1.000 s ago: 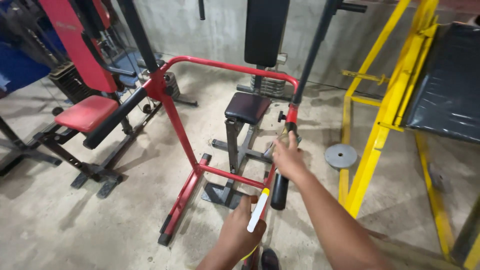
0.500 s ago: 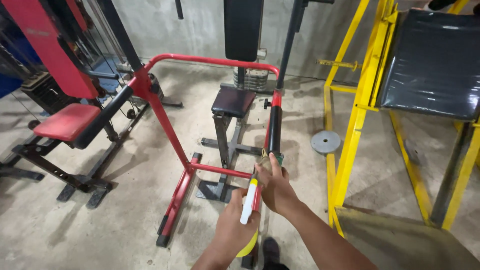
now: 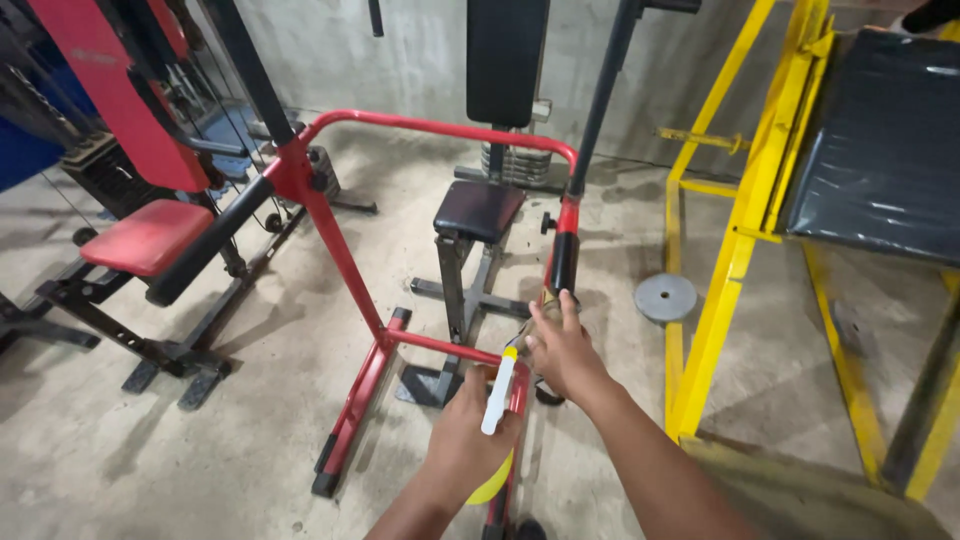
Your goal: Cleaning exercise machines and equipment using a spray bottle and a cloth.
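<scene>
At the red frame: everything is placed from this red tubular frame (image 3: 340, 240), seen in the single head view.
Left hand: the left hand (image 3: 468, 440) is low at the near end of the frame's right rail, fingers wrapped tight around a spray bottle (image 3: 497, 420).
Spray bottle: yellow body and white nozzle, the nozzle tilted up towards the frame's right upright.
Right hand: the right hand (image 3: 563, 350) is pressed on the lower part of the frame's right upright, just below its black grip (image 3: 563, 262); fingers laid flat over a cloth (image 3: 530, 330).
Cloth: only a pale edge shows beside and under the fingers, against the upright.
Black seat: a small padded black seat (image 3: 480, 208) stands inside the frame's loop, with a tall black back pad (image 3: 507, 60) above it.
Red bench: a red bench (image 3: 148, 235) sits left of the frame.
Yellow rack: a yellow rack (image 3: 735, 230) stands right of the frame.
Weight plate: a grey weight plate (image 3: 666, 297) lies on the floor between frame and rack.
</scene>
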